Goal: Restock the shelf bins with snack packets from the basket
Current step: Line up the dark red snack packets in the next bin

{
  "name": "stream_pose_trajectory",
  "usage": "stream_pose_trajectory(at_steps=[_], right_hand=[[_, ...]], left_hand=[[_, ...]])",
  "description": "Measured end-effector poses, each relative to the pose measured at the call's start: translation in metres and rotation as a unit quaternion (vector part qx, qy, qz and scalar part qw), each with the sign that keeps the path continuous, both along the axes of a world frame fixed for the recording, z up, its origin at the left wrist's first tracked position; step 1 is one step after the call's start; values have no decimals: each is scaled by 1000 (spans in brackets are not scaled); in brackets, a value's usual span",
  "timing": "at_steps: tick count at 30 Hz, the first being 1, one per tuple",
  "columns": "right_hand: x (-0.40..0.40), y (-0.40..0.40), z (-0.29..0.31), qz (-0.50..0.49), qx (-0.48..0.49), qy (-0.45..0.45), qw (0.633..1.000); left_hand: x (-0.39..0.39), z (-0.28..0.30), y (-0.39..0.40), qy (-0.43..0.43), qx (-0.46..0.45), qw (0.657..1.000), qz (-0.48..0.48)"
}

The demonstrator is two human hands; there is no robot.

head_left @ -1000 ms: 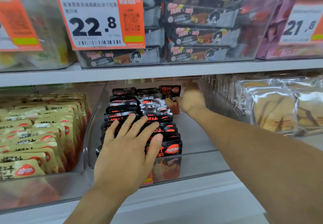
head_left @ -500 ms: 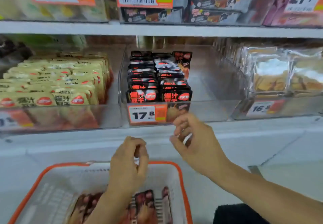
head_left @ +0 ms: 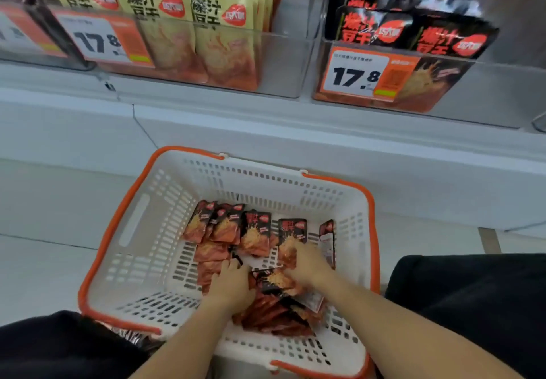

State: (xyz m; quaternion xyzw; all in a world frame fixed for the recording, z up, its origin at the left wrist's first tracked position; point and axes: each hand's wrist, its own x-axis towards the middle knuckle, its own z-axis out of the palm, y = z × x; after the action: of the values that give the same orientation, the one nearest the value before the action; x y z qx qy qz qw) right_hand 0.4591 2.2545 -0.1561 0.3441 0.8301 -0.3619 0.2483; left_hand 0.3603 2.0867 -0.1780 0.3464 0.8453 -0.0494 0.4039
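Both hands are down in the basket (head_left: 139, 225) right now, the white slotted one with the orange rim. It sits low in front of the shelf (head_left: 266, 130), between my knees from what I can see. The packets (head_left: 255, 232), dark red and black ones, lie heaped in the right half of it, a few propped up along the back and the rest in a loose pile toward me.

My left hand (head_left: 232, 285) is resting on top of the pile, fingers pointing into it. Can't tell if it's actually got hold of one or is just lying on them, the fingertips are buried. My right hand (head_left: 307, 263) is just beside it, fingers curled down onto a packet near the right wall, but same story, I can't make out a real grip from up here.

Up top, the black-packet bin (head_left: 487, 95) is on the right with a 17.8 tag (head_left: 354, 74). The yellow-packet bin (head_left: 283, 62) is to its left, same price on its front.
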Motion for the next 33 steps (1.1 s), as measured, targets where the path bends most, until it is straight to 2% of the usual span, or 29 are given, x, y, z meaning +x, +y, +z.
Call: stream_pose_trajectory(at_steps=[3,8,14,18,23,26,30,33], right_hand=[[1,-1,-18,55,16,-46,997],[-5,-6,-39,120,-33,-100,987],[-22,-10,-50,139,-98,-121,978],[-25,-10,-56,182,-73,-171,966],[-15,-9,-60,234,-32,-208,949],[-8,-8,-63,215,-30,-184,959],[-1,-7,-65,156,20,-131,979],[1,-7,-67,110,6,-135,985]], left_hand=[[-5,-2,-3,-10,0,1000,10],[-1,-5,-5,-14,-9,1000,17],[-2,-7,-5,-57,-51,997,25],[-6,-8,-6,-83,-83,993,7],[13,-7,-5,-18,-100,994,-43],[20,-5,-4,8,-101,994,-43],[28,-7,-1,33,-94,995,-20],[29,-9,1,45,-96,994,-1]])
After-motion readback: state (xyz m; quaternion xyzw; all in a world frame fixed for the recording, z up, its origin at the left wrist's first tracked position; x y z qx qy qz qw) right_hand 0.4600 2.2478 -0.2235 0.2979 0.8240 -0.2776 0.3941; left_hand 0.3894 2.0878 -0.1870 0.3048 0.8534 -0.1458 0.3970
